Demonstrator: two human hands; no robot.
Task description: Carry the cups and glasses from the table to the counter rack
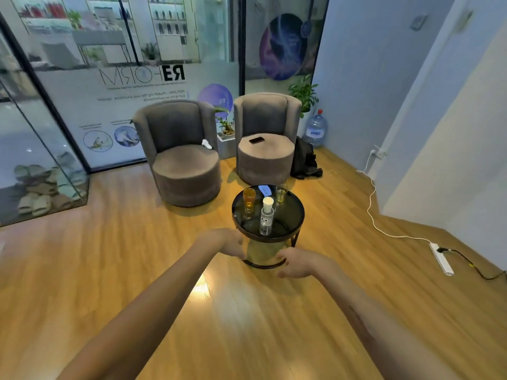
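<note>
Four drinking vessels sat on the small round table (293, 215): an amber glass (249, 199), a white cup (268, 204), a clear tumbler (266, 221) at the front, another glass (281, 193) at the back. Both hands were empty, fingers relaxed, left hand (230, 242) and right hand (295, 262) near the table's front edge. I'd grab the front tumbler first, low on the body, so nothing behind gets knocked.

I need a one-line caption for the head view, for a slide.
Both hands, left and right, reach empty toward a round black table holding four cups and glasses, before two grey armchairs.
</note>
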